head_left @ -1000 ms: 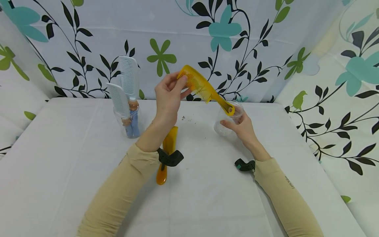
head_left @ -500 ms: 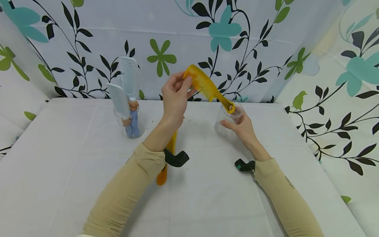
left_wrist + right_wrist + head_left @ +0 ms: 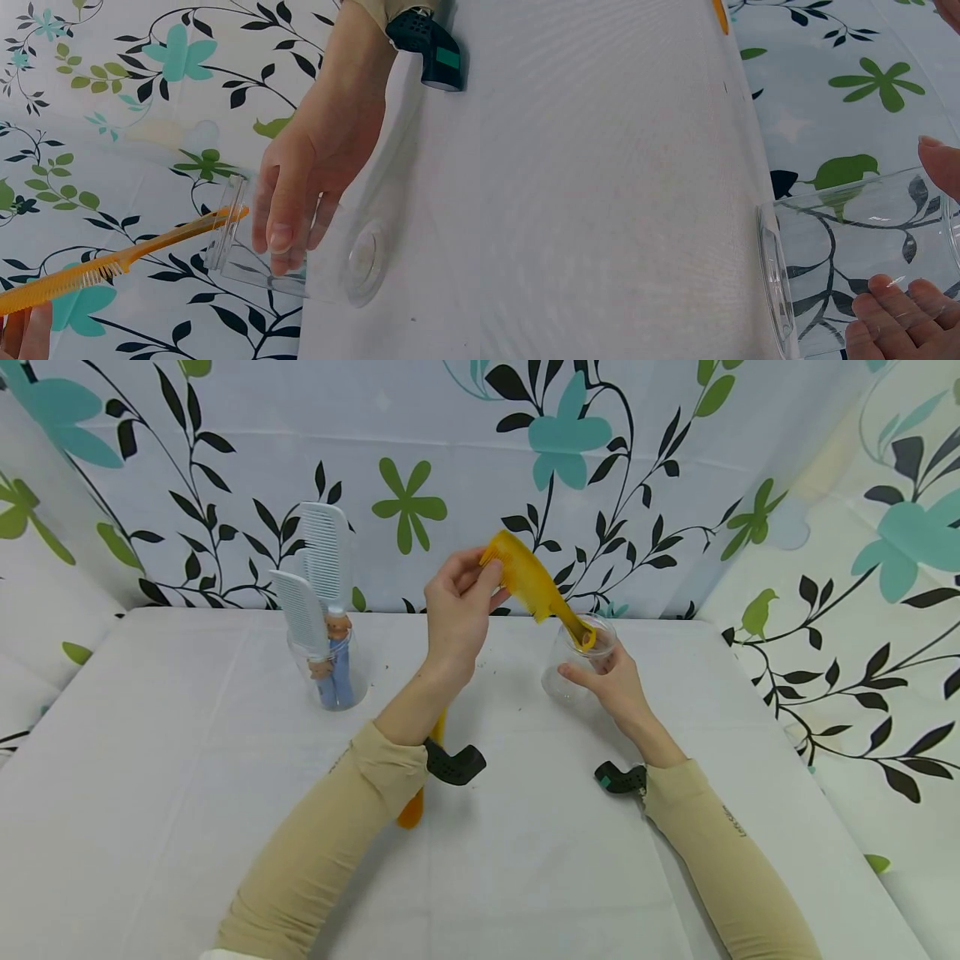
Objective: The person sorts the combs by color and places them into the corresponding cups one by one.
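My left hand [image 3: 456, 610] pinches a yellow comb [image 3: 534, 583] by the end of its toothed part. The comb slants down to the right, and its looped handle end is at the mouth of a clear jar [image 3: 557, 681]. In the left wrist view the handle tip of the comb [image 3: 161, 241] reaches just inside the rim. My right hand [image 3: 618, 687] grips the jar from the right, thumb toward the front. The right wrist view shows the jar [image 3: 832, 255] upright on the table, fingers and thumb around its side.
Another yellow comb [image 3: 410, 812] lies on the table [image 3: 525, 860], partly hidden under my left forearm. To the left stands a second clear jar [image 3: 358, 681] with two pale combs [image 3: 327, 556] upright in it. Dark specks dot the table near the middle. Patterned cloth hangs behind.
My left hand has moved right with the comb, which now tilts more steeply, its handle end staying by the jar's mouth. The right hand and jar have kept still.
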A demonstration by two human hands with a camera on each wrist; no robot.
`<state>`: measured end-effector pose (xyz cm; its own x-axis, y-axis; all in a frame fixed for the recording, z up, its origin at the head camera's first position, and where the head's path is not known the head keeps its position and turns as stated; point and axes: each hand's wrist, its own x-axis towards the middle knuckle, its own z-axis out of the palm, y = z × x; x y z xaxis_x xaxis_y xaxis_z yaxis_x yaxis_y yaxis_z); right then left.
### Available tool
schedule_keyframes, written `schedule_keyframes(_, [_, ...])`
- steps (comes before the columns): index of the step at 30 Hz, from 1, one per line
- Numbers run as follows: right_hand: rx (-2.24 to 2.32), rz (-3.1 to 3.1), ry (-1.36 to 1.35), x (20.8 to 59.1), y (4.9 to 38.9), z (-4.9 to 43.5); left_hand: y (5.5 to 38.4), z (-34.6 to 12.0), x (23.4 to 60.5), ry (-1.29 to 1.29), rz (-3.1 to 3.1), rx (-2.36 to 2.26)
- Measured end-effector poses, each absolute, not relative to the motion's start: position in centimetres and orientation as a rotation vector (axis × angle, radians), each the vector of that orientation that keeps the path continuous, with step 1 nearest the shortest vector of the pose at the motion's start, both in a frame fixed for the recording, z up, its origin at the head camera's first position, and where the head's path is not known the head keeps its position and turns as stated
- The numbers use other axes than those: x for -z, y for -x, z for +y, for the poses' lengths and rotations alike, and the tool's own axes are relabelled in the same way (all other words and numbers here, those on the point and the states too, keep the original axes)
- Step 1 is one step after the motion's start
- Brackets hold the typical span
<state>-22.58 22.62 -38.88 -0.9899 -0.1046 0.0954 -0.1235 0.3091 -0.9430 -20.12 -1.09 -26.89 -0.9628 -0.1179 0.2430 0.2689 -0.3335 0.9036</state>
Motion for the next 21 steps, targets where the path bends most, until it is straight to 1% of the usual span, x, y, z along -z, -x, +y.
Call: schedule_keyframes(21, [-1.796, -2.51, -0.223, 39.1, 22.6, 22.6, 19.7, 1.0, 28.7, 0.264, -1.817, 2.398])
